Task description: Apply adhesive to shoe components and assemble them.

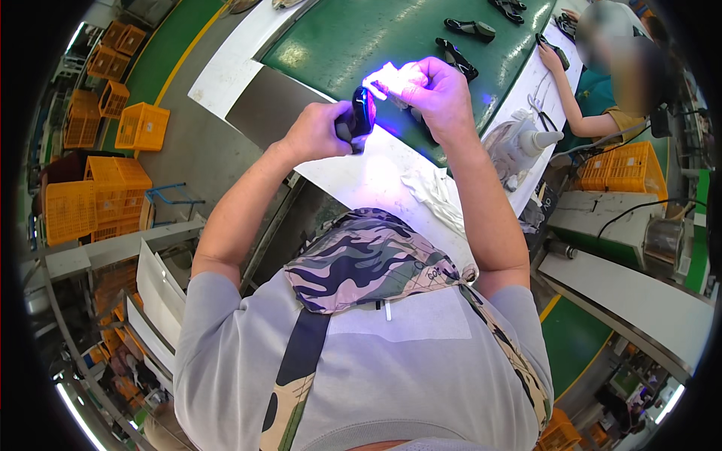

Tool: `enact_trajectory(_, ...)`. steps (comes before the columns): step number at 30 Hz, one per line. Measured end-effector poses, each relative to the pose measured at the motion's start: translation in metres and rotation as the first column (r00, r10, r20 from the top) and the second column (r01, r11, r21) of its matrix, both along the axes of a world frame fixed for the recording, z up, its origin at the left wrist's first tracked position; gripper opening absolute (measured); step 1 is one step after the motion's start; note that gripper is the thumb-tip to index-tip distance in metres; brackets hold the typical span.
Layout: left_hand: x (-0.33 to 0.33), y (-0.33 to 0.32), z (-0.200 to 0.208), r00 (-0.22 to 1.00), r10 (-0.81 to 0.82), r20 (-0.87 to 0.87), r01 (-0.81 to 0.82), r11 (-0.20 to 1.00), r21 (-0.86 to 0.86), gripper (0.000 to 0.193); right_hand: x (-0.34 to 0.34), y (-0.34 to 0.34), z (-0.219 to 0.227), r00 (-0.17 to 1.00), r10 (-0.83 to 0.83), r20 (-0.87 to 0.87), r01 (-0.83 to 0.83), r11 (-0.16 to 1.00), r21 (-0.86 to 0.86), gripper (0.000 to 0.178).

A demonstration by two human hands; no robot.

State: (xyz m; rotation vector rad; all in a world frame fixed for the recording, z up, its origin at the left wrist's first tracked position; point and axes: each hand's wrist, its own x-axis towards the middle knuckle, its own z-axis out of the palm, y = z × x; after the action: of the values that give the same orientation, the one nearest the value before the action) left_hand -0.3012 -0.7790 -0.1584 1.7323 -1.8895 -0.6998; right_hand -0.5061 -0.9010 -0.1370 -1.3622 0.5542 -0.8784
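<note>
My left hand [317, 132] is closed around a dark, glossy shoe [364, 113], held up over the white table edge with its sole or side facing right. My right hand [445, 96] pinches a crumpled white cloth [392, 80] just beside the shoe's upper end. A bright violet light falls on cloth, shoe and fingers and washes out their detail, so I cannot tell whether the cloth touches the shoe. Below my right wrist a pair of white gloves or cloths [436, 194] lies on the white tabletop [353, 180].
Several black sandals [470, 30] lie on the green conveyor belt [338, 45]. A white bottle with a nozzle [535, 141] stands right of my forearm, near dark-handled scissors or pliers [543, 113]. At the far right a co-worker's hand [553, 56] holds a shoe. Orange crates [143, 126] stand at left.
</note>
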Motion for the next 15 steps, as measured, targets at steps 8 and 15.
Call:
enact_trajectory(8,0.017,0.004,-0.009,0.912,-0.024,-0.41,0.196,0.902,0.384,0.053,0.011,-0.014,-0.027,0.995,-0.095,-0.028,0.091,0.989,-0.118,0.017)
enact_trajectory(15,0.027,0.017,-0.021,0.768,0.106,-0.632,0.227,0.878,0.422,0.056,0.016,-0.01,-0.042,0.998,0.044,0.05,-0.037,0.991,-0.129,0.025)
